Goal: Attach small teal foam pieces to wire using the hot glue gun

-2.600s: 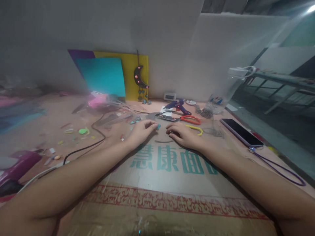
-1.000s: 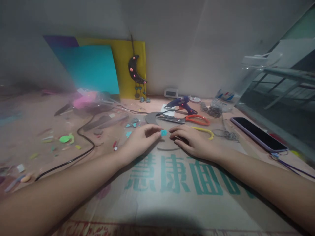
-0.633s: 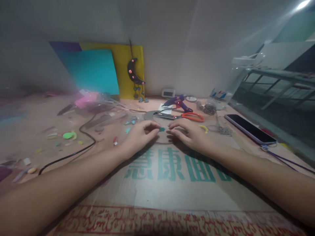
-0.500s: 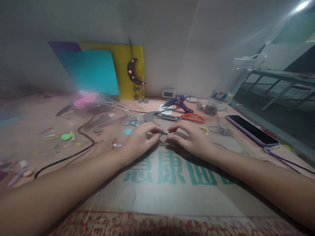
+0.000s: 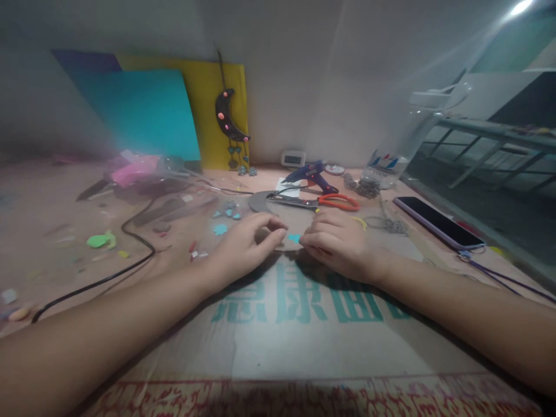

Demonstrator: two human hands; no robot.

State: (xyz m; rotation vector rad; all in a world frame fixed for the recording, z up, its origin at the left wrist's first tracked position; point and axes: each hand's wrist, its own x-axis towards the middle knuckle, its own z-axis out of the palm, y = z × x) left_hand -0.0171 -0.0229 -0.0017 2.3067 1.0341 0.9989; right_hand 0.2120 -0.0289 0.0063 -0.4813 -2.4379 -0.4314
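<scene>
Though between both sets of fingertips a moment ago, can now see blue cutout [image 5: 294,238] nearer than scissors [image 5: 295,201], probably pinched in bunched fingers of right hand [image 5: 341,240]; left hand [image 5: 247,243] has thumb and forefinger slightly apart. Beyond scissors, can spot glue gun [image 5: 310,175] and clock [image 5: 293,158]; right, phone [image 5: 438,223]. Can see yellow handle [image 5: 359,222] partly blocked by right hand, printed tabletop [image 5: 260,347], grey wall [image 5: 295,75].

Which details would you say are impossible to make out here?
All in the head view:
- Curved yellow handle: partly hidden by the right hand.
- Small flat turquoise piece: one edge covered by right fingertips.
- White-framed display: reading too small.
- Left forearm: cut off by picture edge.
</scene>
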